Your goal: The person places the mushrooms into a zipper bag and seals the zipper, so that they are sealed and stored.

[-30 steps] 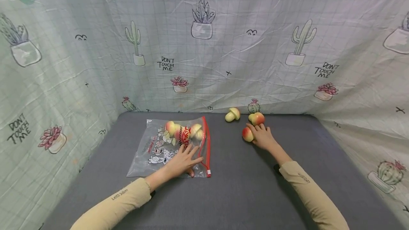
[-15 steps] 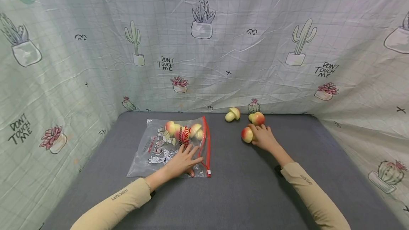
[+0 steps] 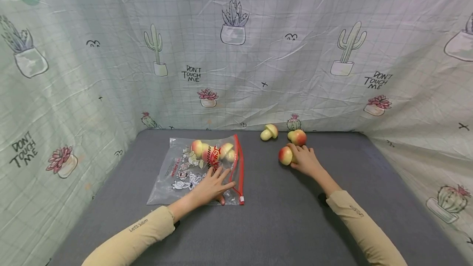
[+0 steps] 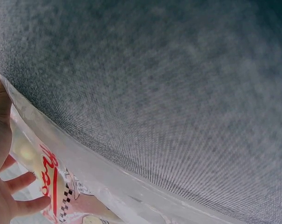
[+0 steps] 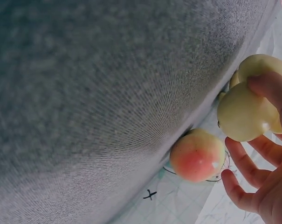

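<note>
A clear zip bag (image 3: 162,192) with a red zipper edge and printed cartoon figures lies flat at left of centre. Several red-and-yellow toy mushrooms (image 3: 197,147) show through its plastic. My left hand (image 3: 210,186) rests on the bag's lower right part with fingers spread. To the right, my right hand (image 3: 304,160) grips a toy mushroom (image 3: 285,156), its red-yellow cap facing left. The right wrist view shows my thumb over the held mushroom's pale rounded stem (image 5: 243,114), with the other fingers below it.
Two more loose toy mushrooms lie near the table's back edge: one (image 3: 269,132) left of the right hand, another (image 3: 297,137) just behind it. A white slider (image 3: 242,199) sits at the zipper's near end. A cactus-print cloth (image 3: 258,60) hangs behind the grey table (image 3: 258,233).
My right hand and the mushroom in it have shifted very slightly left, and the right forearm has swung a little to the right. The left hand and bag stay in place.
</note>
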{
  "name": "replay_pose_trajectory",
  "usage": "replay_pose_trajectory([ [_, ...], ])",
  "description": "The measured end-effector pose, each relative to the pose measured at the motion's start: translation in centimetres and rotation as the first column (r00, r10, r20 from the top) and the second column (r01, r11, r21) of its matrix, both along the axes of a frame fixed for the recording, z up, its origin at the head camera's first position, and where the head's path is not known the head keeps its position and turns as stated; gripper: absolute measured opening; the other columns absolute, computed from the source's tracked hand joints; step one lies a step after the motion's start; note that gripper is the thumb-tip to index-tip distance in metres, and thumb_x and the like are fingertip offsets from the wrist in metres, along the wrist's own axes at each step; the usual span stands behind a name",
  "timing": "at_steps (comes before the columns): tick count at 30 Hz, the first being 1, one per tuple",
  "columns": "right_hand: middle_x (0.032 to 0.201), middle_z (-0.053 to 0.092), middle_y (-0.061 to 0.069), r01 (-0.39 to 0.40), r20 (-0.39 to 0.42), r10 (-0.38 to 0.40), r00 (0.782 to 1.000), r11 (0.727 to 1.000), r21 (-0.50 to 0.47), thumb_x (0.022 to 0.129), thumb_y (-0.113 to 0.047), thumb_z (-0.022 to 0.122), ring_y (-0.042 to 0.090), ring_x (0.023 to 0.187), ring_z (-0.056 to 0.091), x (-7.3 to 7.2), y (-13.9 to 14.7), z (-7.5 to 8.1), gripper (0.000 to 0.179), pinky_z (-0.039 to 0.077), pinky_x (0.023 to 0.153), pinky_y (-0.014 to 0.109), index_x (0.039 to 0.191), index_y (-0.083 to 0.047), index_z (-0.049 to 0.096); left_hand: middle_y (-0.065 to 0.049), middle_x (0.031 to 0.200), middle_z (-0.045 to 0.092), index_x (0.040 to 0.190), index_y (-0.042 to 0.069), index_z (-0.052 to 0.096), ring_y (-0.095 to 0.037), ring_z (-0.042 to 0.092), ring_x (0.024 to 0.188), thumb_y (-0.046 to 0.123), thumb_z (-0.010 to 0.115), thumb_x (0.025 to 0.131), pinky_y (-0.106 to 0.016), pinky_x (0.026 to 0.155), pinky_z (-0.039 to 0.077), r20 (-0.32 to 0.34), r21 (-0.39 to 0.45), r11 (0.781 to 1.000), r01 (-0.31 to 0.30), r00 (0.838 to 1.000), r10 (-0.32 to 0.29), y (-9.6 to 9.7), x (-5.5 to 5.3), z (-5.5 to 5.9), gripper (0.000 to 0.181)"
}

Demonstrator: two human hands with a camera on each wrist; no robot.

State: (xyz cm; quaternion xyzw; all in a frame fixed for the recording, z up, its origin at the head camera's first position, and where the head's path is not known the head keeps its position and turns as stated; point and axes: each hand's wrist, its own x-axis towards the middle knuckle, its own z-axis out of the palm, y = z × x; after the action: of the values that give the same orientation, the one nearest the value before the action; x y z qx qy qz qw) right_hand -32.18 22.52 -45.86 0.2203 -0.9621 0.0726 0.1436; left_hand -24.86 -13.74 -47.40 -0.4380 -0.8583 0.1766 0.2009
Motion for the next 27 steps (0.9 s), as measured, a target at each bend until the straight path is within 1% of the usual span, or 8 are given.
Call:
replay_pose_trajectory([
  [10, 0.103, 0.06, 0.018, -0.024, -0.012, 0.023, 1.0, 1.0, -0.015, 0.069, -0.021, 0.071, 0.037, 0.089, 0.05, 0.8, -0.5, 0.3, 0.066, 0.036, 0.068, 0.048, 0.127, -0.009, 0.042, -0.012, 0.131, 0.046, 0.127, 0.031, 0.047, -0.035, 0.046, 0.116, 0.059, 0.045, 0.073, -0.053, 0.087, 0.041, 0.014, 0.001, 1.0, -0.007, 1.0, 0.007, 0.0, 0.0, -0.1, 0.061],
  [17, 0.109, 0.058, 0.016, -0.04, -0.029, 0.04, 0.999, 0.999, -0.02, 0.069, -0.022, 0.069, 0.036, 0.091, 0.049, 0.9, -1.1, 0.2, 0.064, 0.037, 0.069, 0.048, 0.126, -0.008, 0.043, -0.012, 0.131, 0.046, 0.128, 0.031, 0.046, -0.034, 0.046, 0.116, 0.059, 0.043, 0.074, -0.053, 0.087, 0.041, 0.02, -0.012, 1.0, -0.016, 1.0, 0.016, 0.1, -0.1, 0.0, 0.061],
  [20, 0.109, 0.057, 0.016, -0.044, -0.037, 0.043, 0.998, 0.998, -0.033, 0.07, -0.023, 0.069, 0.036, 0.091, 0.049, 1.1, -1.5, 0.3, 0.064, 0.038, 0.069, 0.048, 0.126, -0.007, 0.043, -0.012, 0.132, 0.046, 0.128, 0.031, 0.046, -0.034, 0.046, 0.116, 0.059, 0.043, 0.075, -0.053, 0.087, 0.04, 0.023, -0.012, 1.0, -0.017, 1.0, 0.017, 0.1, 0.0, 0.0, 0.06],
  [27, 0.107, 0.054, 0.015, -0.053, -0.049, 0.05, 0.998, 0.997, -0.054, 0.071, -0.024, 0.068, 0.035, 0.092, 0.05, 1.6, -2.3, 0.4, 0.063, 0.039, 0.069, 0.047, 0.126, -0.007, 0.043, -0.013, 0.129, 0.047, 0.125, 0.03, 0.048, -0.035, 0.048, 0.114, 0.059, 0.045, 0.072, -0.053, 0.085, 0.041, 0.009, 0.017, 1.0, 0.013, 1.0, -0.013, 0.0, 0.1, 0.1, 0.061],
])
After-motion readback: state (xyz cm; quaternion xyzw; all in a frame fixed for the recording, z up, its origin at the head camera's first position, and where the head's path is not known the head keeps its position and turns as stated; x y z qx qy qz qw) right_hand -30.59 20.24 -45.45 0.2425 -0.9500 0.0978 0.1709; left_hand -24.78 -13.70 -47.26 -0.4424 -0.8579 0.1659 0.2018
